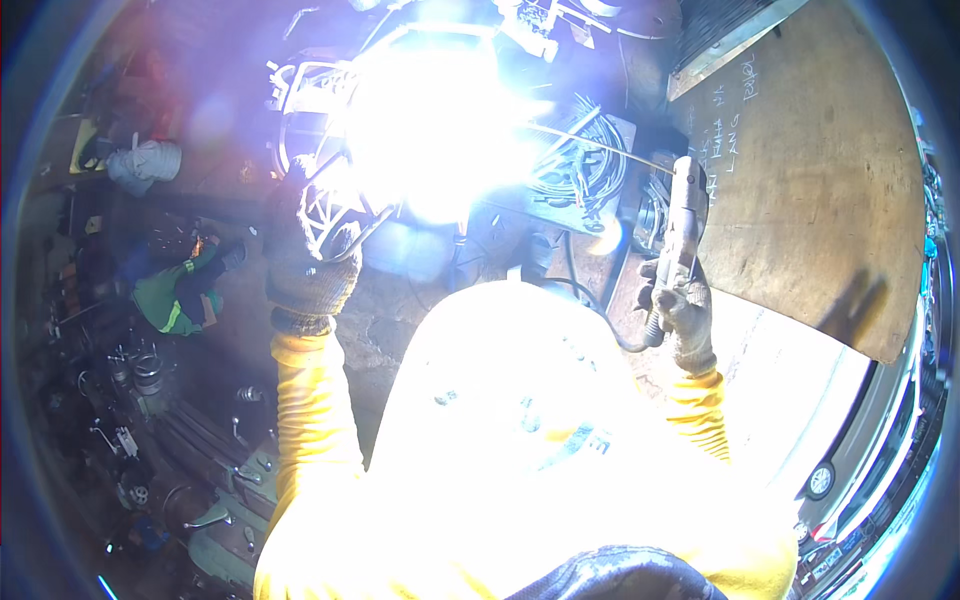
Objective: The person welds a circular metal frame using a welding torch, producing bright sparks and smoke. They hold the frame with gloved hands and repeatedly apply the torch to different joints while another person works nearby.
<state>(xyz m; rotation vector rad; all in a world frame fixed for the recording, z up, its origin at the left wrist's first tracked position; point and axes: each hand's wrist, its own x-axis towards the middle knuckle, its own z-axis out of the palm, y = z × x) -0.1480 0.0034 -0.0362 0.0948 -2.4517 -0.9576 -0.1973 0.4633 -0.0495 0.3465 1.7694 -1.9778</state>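
Observation:
My left hand [308, 262], in a dark knitted glove, grips a white-painted metal wire frame [318, 150] at its lower edge. My right hand [682, 300], in a pale glove, holds a welding electrode holder [682, 215] upright. A thin welding rod [600, 145] runs from the holder leftward into a very bright white arc glare [435, 135]. The glare hides the point where the rod meets the frame. Both my sleeves are yellow.
A large brown board [810, 200] with chalk writing leans at the right. Coiled wire [590, 165] lies behind the glare. A green cloth [175, 295], a white bundle [145, 162] and scattered metal parts [140, 370] fill the dark floor at left. A vehicle's wheel [820, 480] shows lower right.

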